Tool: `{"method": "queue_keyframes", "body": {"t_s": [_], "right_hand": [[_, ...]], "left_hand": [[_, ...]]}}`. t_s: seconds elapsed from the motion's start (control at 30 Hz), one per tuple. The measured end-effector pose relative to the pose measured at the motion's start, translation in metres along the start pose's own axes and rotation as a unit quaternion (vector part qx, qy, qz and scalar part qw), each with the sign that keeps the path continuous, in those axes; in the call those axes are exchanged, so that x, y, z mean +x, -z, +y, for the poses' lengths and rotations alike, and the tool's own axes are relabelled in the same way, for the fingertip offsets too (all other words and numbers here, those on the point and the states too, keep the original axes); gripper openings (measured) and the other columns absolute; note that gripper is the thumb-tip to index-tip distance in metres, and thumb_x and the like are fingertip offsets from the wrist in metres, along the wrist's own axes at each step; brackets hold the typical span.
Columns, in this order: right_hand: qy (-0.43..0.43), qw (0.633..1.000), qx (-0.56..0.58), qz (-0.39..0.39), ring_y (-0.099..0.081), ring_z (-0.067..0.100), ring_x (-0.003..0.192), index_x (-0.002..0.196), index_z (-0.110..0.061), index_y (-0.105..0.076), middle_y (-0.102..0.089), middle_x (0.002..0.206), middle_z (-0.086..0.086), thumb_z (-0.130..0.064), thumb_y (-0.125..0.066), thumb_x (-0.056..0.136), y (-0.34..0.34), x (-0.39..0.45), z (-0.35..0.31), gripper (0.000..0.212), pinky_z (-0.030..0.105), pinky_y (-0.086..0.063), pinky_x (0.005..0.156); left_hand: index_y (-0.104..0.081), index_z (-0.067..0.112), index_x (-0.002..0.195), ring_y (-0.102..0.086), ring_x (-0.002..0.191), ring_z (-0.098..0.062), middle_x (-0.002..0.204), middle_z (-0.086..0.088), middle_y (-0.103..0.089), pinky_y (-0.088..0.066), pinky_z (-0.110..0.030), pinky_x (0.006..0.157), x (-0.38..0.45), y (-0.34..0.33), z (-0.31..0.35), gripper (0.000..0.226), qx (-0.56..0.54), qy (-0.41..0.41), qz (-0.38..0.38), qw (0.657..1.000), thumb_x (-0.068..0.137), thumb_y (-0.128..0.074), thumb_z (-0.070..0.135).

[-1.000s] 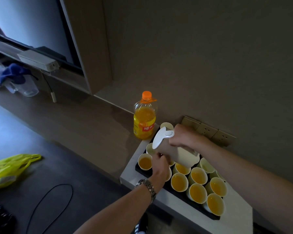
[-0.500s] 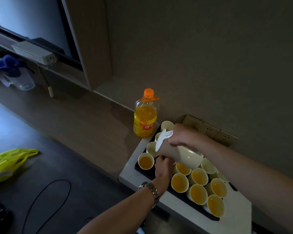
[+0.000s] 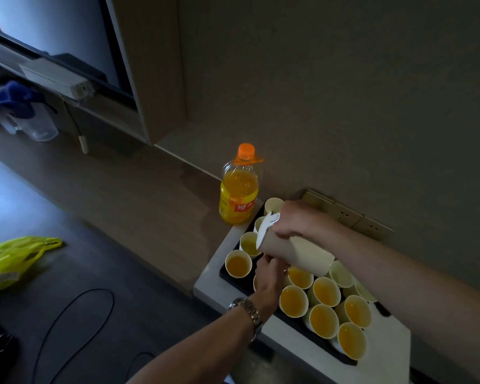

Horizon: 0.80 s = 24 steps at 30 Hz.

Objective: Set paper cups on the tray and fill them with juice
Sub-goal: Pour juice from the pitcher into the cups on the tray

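Note:
A black tray [image 3: 234, 279] on a small white table [image 3: 383, 364] carries several paper cups, most holding orange juice, such as one cup [image 3: 238, 263] at the near left corner. My right hand [image 3: 295, 220] grips the handle of a white jug [image 3: 294, 249], tilted with its lidded spout down over a cup [image 3: 248, 243] at the tray's left side. My left hand [image 3: 269, 275], a metal watch on its wrist, reaches under the jug among the cups; what its fingers touch is hidden. An empty cup [image 3: 273, 205] stands at the far corner.
An orange juice bottle [image 3: 239, 189] with an orange cap stands on the wooden ledge just left of the table. Wall sockets [image 3: 347, 216] sit behind the tray. On the dark floor lie a yellow-green bag [image 3: 14, 261] and a black cable [image 3: 75, 314].
The jug's spout has moved toward the far left cups of the tray, and my left hand has followed under it. The view has shifted slightly.

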State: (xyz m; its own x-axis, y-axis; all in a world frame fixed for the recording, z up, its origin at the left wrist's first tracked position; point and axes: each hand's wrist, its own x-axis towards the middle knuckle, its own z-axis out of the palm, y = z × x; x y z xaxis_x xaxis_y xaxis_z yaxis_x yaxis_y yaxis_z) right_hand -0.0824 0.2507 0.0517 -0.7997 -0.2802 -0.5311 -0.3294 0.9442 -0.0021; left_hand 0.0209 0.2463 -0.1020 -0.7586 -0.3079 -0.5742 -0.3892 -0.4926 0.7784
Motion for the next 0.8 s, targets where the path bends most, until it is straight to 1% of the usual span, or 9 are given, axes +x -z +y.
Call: {"method": "queue_keyframes", "body": {"t_s": [0.1,0.2,0.27,0.3,0.37,0.47,0.6,0.73,0.8], "right_hand": [[0.004,1.0,-0.002,-0.008,-0.063,0.025,0.07,0.069,-0.01,-0.06,-0.062,0.073,0.01,-0.015,-0.065,0.069,0.0016,0.0006,-0.0029,0.007,0.024,-0.042,0.055],[0.005,1.0,-0.007,-0.008,-0.065,0.025,0.074,0.069,-0.01,-0.061,-0.064,0.076,0.01,-0.015,-0.066,0.069,0.0029,0.0011,-0.005,0.008,0.024,-0.043,0.055],[0.004,1.0,-0.006,-0.009,-0.063,0.025,0.071,0.069,-0.01,-0.061,-0.062,0.076,0.01,-0.015,-0.067,0.069,0.0035,0.0011,-0.0057,0.008,0.023,-0.042,0.055],[0.004,1.0,-0.006,-0.008,-0.063,0.024,0.071,0.069,-0.01,-0.061,-0.062,0.077,0.01,-0.015,-0.067,0.069,0.0038,0.0015,-0.006,0.008,0.023,-0.043,0.056],[0.006,1.0,-0.009,-0.007,-0.064,0.024,0.074,0.07,-0.01,-0.062,-0.063,0.079,0.01,-0.015,-0.067,0.069,0.0039,0.0016,-0.0069,0.008,0.024,-0.044,0.058],[0.008,1.0,-0.012,-0.007,-0.065,0.024,0.075,0.072,-0.01,-0.063,-0.064,0.081,0.01,-0.014,-0.068,0.066,0.0028,0.0023,-0.0085,0.009,0.024,-0.047,0.06],[0.008,1.0,-0.011,-0.009,-0.066,0.025,0.075,0.074,-0.009,-0.065,-0.066,0.081,0.01,-0.015,-0.068,0.064,0.0008,0.0029,-0.01,0.012,0.026,-0.05,0.063],[0.009,1.0,-0.012,-0.018,-0.067,0.025,0.078,0.075,-0.01,-0.064,-0.068,0.085,0.012,-0.015,-0.066,0.065,-0.0002,0.0014,-0.0083,0.012,0.025,-0.047,0.061],[0.009,1.0,-0.017,-0.02,-0.066,0.025,0.077,0.074,-0.01,-0.063,-0.068,0.084,0.011,-0.016,-0.067,0.065,-0.0002,0.0007,-0.0084,0.011,0.025,-0.047,0.06]], "left_hand": [[-0.067,0.01,0.104,-0.064,0.097,-0.028,0.104,-0.012,-0.071,-0.056,-0.051,0.092,0.0008,-0.0014,-0.0022,0.02,-0.003,0.0,-0.002,1.0,0.087,-0.058,0.004],[-0.068,0.005,0.101,-0.063,0.091,-0.025,0.095,-0.011,-0.071,-0.057,-0.047,0.087,0.003,-0.0024,-0.0035,0.019,-0.006,0.0,0.004,1.0,0.085,-0.058,0.003],[-0.068,0.002,0.099,-0.062,0.086,-0.023,0.088,-0.011,-0.069,-0.056,-0.041,0.082,0.0045,-0.0036,-0.0039,0.018,-0.01,0.005,0.009,1.0,0.084,-0.059,0.001],[-0.068,0.001,0.099,-0.062,0.086,-0.023,0.088,-0.011,-0.069,-0.056,-0.04,0.081,0.0047,-0.004,-0.0036,0.018,-0.012,0.006,0.009,1.0,0.083,-0.059,0.001],[-0.068,0.002,0.1,-0.064,0.088,-0.025,0.092,-0.012,-0.07,-0.057,-0.044,0.084,0.004,-0.004,-0.0022,0.018,-0.01,0.005,0.007,1.0,0.084,-0.059,0.001],[-0.068,0.007,0.104,-0.066,0.099,-0.03,0.101,-0.012,-0.072,-0.057,-0.05,0.091,0.0033,-0.0032,-0.0013,0.021,-0.005,0.002,0.003,1.0,0.086,-0.059,0.003],[-0.068,0.01,0.101,-0.067,0.102,-0.032,0.102,-0.013,-0.073,-0.057,-0.05,0.092,0.0006,-0.0029,-0.0015,0.02,-0.013,0.011,0.007,1.0,0.086,-0.059,0.003],[-0.069,0.014,0.096,-0.065,0.109,-0.042,0.103,-0.018,-0.073,-0.055,-0.054,0.094,-0.0023,-0.0024,-0.0036,0.018,-0.014,0.016,0.0,1.0,0.083,-0.061,0.005],[-0.068,0.015,0.092,-0.064,0.111,-0.044,0.104,-0.02,-0.073,-0.055,-0.055,0.095,-0.0038,-0.0025,-0.0033,0.017,-0.01,0.019,0.002,1.0,0.082,-0.061,0.005]]}}
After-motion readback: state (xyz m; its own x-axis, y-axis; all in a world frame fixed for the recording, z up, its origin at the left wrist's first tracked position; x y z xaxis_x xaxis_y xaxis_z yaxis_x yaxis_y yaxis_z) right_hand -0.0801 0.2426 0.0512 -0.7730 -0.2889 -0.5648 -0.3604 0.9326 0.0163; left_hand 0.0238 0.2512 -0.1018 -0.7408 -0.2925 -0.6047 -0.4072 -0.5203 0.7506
